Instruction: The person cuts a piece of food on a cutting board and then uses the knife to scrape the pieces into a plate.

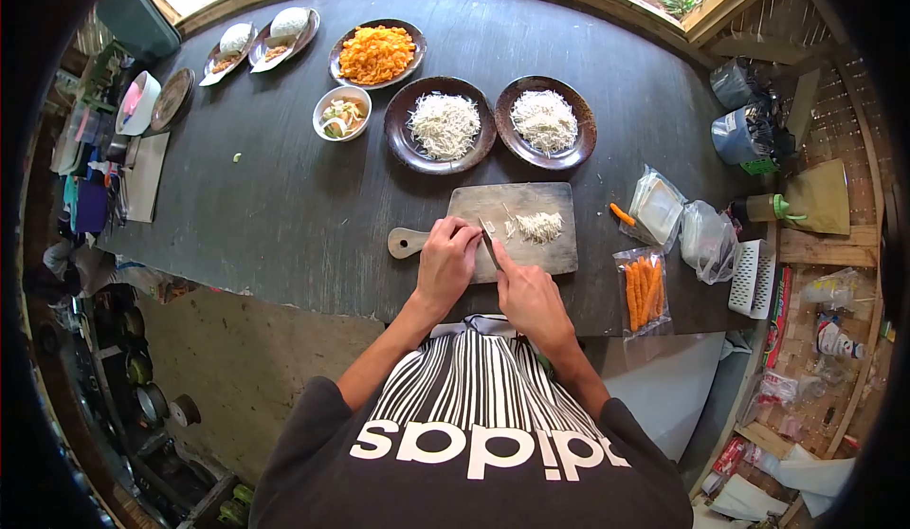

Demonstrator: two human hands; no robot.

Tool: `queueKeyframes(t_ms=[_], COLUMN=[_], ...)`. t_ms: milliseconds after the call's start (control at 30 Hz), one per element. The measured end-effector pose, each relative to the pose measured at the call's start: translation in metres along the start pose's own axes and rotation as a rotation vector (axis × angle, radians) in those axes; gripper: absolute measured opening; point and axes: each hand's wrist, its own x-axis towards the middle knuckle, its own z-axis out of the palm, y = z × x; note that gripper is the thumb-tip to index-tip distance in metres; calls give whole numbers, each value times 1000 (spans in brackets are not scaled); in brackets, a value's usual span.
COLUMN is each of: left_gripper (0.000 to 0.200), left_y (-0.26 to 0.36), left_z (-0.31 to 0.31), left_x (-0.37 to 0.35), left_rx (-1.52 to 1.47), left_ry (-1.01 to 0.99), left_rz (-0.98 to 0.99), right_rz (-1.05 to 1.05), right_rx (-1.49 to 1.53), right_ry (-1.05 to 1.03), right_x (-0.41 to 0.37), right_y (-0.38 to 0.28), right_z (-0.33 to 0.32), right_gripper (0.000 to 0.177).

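Observation:
A wooden cutting board (464,209) with a round handle lies on the dark table near its front edge. My right hand (533,301) is wrapped round a knife (490,245), its blade over the board. Just left of the blade, my left hand (449,259) is closed, fingertips pressed on the board; the piece under them is mostly hidden. Small pale cut bits lie beside the blade, and a pile of white shreds (540,228) sits on the board's right side. Behind the board stand two brown plates of white shreds (444,126) (543,120).
An orange-food plate (377,53), a small bowl (341,115) and two rice dishes (289,25) stand at the back left. Bagged carrots (644,290), plastic bags (707,240) and a white basket (752,280) are at right. Utensils lie at far left.

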Motion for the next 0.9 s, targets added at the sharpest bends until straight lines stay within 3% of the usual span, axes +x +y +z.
queueKeyframes(t_ms=[300, 900], left_gripper=[13, 12], left_y=[1, 1], left_z=[-1, 0], left_x=[-1, -2], left_rx=[2, 7], left_ry=[-8, 2], left_rz=[-11, -10], right_rz=[86, 58], right_rx=[-33, -26], right_ry=[-64, -62], right_x=[-19, -23], right_y=[-3, 0], right_z=[-4, -4], right_gripper=[54, 55])
